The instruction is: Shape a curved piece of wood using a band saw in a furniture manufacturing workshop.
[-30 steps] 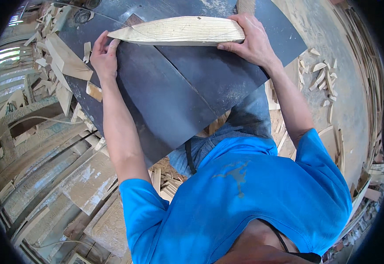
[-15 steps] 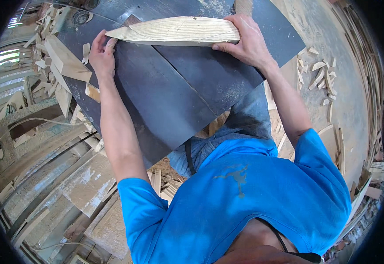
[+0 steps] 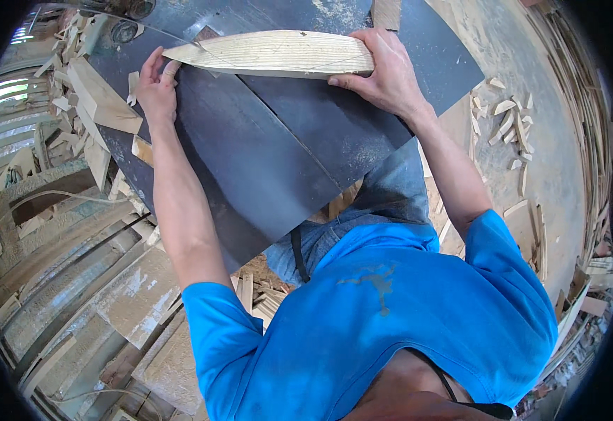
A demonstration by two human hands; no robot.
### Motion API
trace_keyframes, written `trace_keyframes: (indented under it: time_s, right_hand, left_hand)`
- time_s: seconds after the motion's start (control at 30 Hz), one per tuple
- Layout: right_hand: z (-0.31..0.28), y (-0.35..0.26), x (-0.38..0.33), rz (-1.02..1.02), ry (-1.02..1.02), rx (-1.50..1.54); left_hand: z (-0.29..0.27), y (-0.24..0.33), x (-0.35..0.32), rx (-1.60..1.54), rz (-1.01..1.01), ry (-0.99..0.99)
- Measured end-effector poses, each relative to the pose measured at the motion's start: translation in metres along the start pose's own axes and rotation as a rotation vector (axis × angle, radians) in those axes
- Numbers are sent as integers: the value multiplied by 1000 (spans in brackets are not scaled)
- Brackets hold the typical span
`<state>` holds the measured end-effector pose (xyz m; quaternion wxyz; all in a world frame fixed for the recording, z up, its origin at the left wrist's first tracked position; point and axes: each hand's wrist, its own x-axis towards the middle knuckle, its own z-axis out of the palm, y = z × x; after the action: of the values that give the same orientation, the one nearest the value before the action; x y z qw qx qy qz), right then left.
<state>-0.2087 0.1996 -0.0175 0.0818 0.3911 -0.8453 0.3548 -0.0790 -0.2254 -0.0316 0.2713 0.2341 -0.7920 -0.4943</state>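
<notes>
A pale curved piece of wood (image 3: 278,53), pointed at its left end and blunt at its right, lies across the far part of a dark work table (image 3: 250,161). Drawn lines cross its top face. My left hand (image 3: 157,91) pinches the pointed tip between thumb and fingers. Around the blunt end my right hand (image 3: 387,74) is closed, its thumb along the near edge and its fingers over the far side. A narrow slot (image 3: 289,126) runs through the table top just on the near side of the wood.
Wood offcuts (image 3: 103,98) lie along the table's left edge, with a small block (image 3: 143,149) by my left forearm. A wooden block (image 3: 386,12) stands at the far edge. More scraps (image 3: 513,126) litter the floor at right. Stacked boards (image 3: 131,295) fill the lower left.
Both hands and the piece of wood have shifted slightly left in the picture, the blunt end also a little nearer. My grip on both ends stays the same.
</notes>
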Motion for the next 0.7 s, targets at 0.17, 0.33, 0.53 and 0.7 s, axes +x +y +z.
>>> trace_keyframes:
  time_s: [0.17,0.33,0.53,0.7]
  right_hand:
    - [-2,-3,-7,-38,4,28]
    - [-2,-9,-12,-60,68,19]
    - [0,-15,-12,11,30,23]
    - [4,-17,-10,-55,89,28]
  left_hand:
    - [-3,0,-2,130,79,12]
    - [-4,1,0,69,33,-25]
    - [-4,-3,7,77,4,-40]
    - [-6,-6,12,65,19,-57]
